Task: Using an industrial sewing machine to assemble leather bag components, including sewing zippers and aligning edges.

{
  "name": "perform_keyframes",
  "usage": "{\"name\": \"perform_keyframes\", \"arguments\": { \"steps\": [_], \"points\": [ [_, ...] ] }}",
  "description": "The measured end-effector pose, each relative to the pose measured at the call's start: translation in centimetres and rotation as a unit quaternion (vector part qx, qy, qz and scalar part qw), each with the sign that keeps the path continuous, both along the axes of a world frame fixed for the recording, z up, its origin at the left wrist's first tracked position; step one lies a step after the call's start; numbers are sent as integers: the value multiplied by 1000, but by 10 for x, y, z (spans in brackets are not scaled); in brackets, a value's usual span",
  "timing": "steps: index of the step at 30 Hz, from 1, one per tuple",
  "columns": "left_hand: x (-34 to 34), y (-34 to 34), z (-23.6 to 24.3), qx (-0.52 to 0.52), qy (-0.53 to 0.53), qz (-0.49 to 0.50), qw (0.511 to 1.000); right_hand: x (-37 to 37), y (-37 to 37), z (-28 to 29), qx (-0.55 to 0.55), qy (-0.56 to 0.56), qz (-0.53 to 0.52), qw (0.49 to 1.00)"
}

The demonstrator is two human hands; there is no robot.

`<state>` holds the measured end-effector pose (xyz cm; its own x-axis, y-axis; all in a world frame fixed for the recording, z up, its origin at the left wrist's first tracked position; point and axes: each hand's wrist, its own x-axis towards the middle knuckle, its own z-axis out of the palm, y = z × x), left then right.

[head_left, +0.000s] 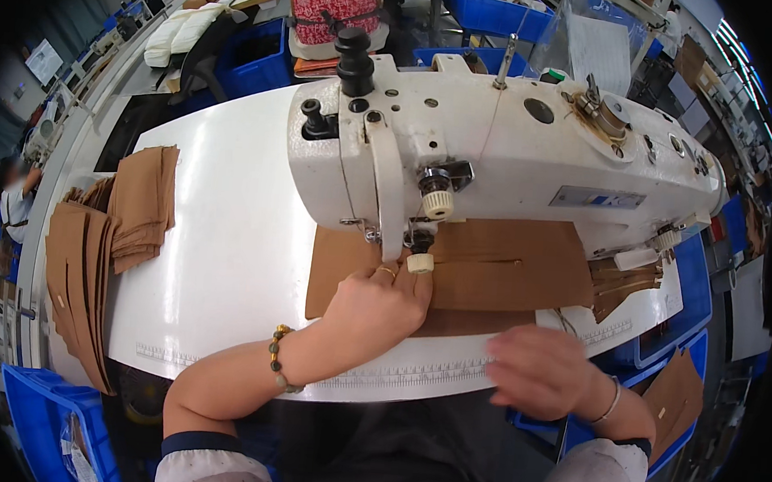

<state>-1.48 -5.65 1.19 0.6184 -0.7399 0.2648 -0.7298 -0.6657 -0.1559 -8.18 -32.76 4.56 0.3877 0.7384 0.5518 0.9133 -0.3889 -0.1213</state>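
Note:
A white industrial sewing machine (518, 143) stands on a white worktable (209, 211) with a ruler strip along its front edge. A large brown fabric panel (508, 285) lies beneath the head, partly covering another brown layer. My left hand (377, 299), with a ring and beaded bracelet above it, has bent fingers closed on the fabric by the presser foot; their tips are partly hidden. My right hand (538, 368) is blurred just in front of the panel's right part, fingers too smeared to read. Narrow brown pieces (619, 298) lie to the panel's right.
Stacked brown cut pieces (74, 291) occupy the table's left side. Blue bins (44, 396) sit at lower left and along the right, one holding brown pieces (675, 396). A co-worker in red (331, 9) sits beyond the machine; another person (17, 202) is at far left.

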Motion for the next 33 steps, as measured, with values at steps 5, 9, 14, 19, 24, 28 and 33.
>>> {"name": "perform_keyframes", "arguments": {
  "steps": [5,9,14,19,24,28,33],
  "points": [
    [-16,2,18,-87,-32,-32,995,31,59,-43,-104,106,49,988],
    [-13,7,14,-103,-71,-43,991,60,53,-42,-191,113,-28,975],
    [-4,23,-9,-110,-57,-62,990,68,9,-31,-189,92,-163,964],
    [-6,42,-19,-39,20,-38,998,51,-32,-24,-158,65,-283,944],
    [-12,52,-8,-2,63,0,998,47,-47,-25,-138,49,-326,934],
    [8,49,-11,-67,20,-51,996,41,-47,5,-139,68,-325,933],
    [3,46,-17,-48,21,-8,999,11,-43,96,-186,341,-186,903]
  ]
}}
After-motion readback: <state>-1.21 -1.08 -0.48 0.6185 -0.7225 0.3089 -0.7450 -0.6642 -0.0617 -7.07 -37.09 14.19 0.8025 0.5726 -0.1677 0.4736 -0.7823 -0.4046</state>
